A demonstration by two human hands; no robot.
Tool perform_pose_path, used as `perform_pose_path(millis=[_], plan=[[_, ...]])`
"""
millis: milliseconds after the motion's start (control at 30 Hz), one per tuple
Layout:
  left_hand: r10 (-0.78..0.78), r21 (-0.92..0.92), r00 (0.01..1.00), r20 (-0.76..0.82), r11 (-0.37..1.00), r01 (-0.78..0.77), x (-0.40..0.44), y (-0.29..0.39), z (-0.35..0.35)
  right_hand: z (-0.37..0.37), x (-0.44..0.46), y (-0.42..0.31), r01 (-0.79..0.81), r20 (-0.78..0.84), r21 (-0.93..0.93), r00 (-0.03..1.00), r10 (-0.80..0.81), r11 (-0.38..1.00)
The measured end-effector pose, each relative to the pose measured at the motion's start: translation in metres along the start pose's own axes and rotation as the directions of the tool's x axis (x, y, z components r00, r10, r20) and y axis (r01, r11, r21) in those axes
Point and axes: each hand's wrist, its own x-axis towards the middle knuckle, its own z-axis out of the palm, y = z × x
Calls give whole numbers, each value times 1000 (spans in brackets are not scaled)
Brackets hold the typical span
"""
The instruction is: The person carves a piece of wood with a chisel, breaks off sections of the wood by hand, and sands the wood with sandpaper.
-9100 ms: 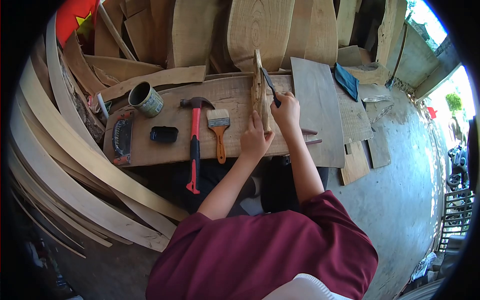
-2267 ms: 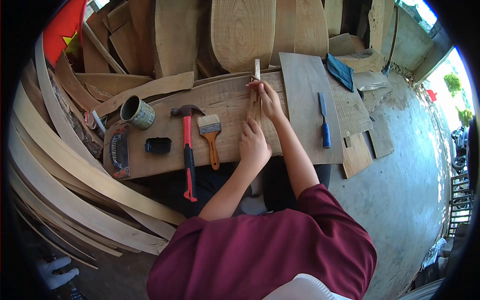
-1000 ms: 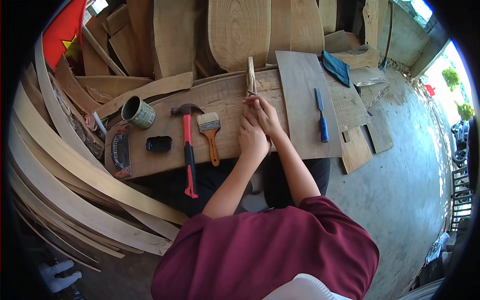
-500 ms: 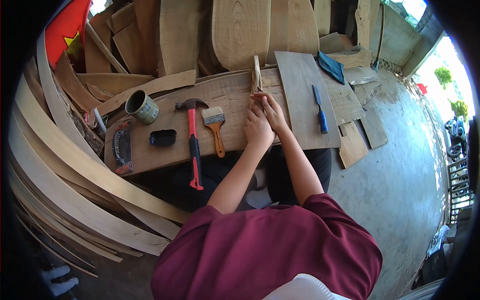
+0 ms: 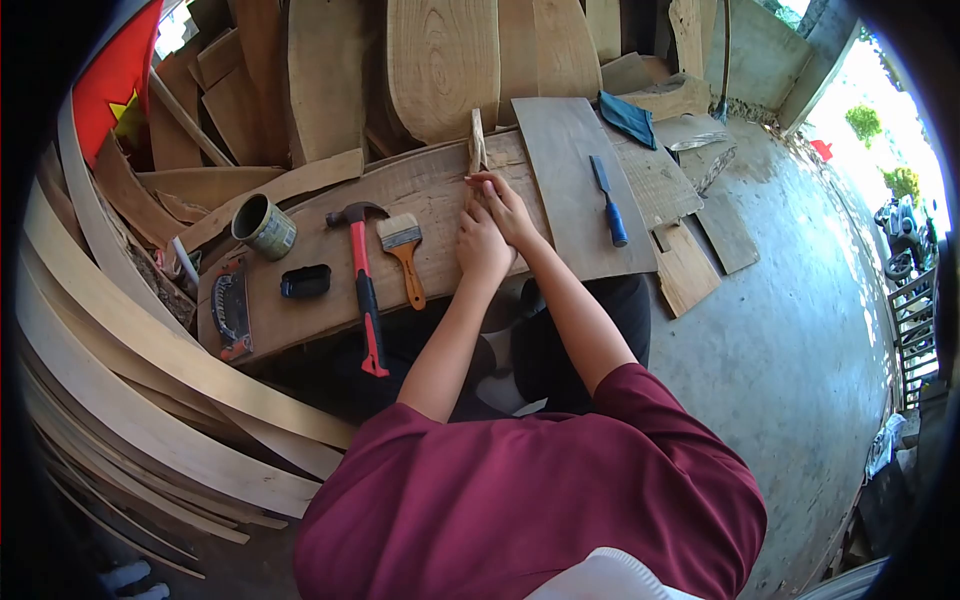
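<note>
Wooden strip (image 5: 477, 130) lies on the bench (image 5: 320, 245), its far end at twelve o'clock from left hand (image 5: 484, 242) and right hand (image 5: 509, 213); finger grip: cannot tell. Likely hand-working it; next calls for steadying.

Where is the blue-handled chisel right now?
In the head view, the chisel lies on the flat grey board, right of the right hand and below the blue cloth.
</note>
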Motion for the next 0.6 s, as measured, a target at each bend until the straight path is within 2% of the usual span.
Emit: perform_pose_path(millis=[133, 367, 500, 533, 600], plan=[[-16, -43, 999, -30, 999, 14, -2, 1, -4, 0, 1, -5, 11, 10, -100, 1000, -10, 995], [15, -55, 1000, -24, 998, -16, 0, -4, -3, 3, 2, -6, 36, -15, -122, 999, -38, 992], [34, -81, 998, -54, 996, -38, 2, -6, -2, 5, 2, -3, -8, -26, -152, 1000, 4, 988], [7, -94, 999, -41, 996, -10, 2, -5, -2, 4, 2, -1, -28, -19, -170, 999, 26, 985], [-44, -118, 999, -15, 992, 42, 4, -3, -5, 6, 3, 0, 27, -28, -128, 999, -31, 991]])
